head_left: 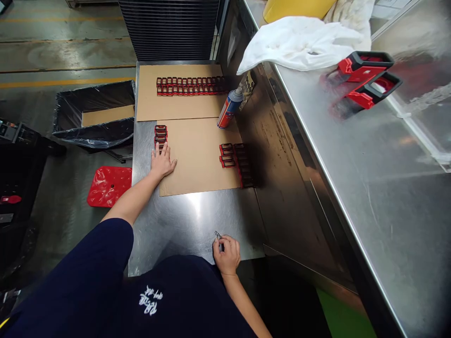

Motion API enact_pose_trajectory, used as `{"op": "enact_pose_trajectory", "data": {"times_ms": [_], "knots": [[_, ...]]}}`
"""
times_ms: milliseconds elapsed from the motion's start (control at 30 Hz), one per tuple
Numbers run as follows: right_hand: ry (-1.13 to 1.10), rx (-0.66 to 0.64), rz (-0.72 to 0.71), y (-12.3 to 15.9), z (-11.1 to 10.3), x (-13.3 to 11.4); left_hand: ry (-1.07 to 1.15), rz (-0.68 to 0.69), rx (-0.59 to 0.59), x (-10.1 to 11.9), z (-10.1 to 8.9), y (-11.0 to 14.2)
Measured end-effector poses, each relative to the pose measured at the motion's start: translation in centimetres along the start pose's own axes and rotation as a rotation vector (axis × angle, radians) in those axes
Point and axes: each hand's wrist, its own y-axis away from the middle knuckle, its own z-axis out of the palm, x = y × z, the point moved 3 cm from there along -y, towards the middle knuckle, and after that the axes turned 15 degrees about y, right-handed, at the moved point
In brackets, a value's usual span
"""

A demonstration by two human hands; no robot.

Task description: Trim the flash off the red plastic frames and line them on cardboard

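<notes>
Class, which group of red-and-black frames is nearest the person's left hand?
The short single column at the left edge of the near cardboard sheet. The left hand overlaps its near end in view; every other group lies apart.

Head camera: single view, head-worn, facing forward and steeply down.
Navy shirt [190, 300]: bottom edge, close to lens.
Stainless-steel table [176, 225]: mid-frame, seen from above.
Factory floor [70, 52]: upper left, farther off.

The left hand [162, 166] rests its fingers [157, 149] on a short column of red-and-black frames [161, 133] at the cardboard's [195, 157] left edge; the right hand [228, 256] holds a small metal piece [217, 234] at the desk's [176, 225] near end.
</notes>
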Motion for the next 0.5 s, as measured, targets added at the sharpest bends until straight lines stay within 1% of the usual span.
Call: {"op": "enact_pose_trajectory", "data": {"times_ms": [200,333,400,433,500], "knots": [[-0.004,-0.012,0.012,0.1,0.0,0.0,-0.024,0.031,-0.002,-0.7,-0.5,-2.3],[-0.011,-0.008,0.009,0.1,0.1,0.0,-0.027,0.042,-0.019,-0.7,-1.4,-2.8],[-0.013,-0.004,0.012,0.1,0.1,-0.1,-0.066,0.067,0.001,0.2,-1.7,-2.5],[-0.013,-0.003,0.016,0.1,0.1,-0.1,-0.085,0.086,0.017,1.2,-1.7,-2.2],[-0.01,-0.002,0.025,0.1,0.2,-0.1,-0.088,0.15,0.003,4.1,-0.7,-1.4]]}}
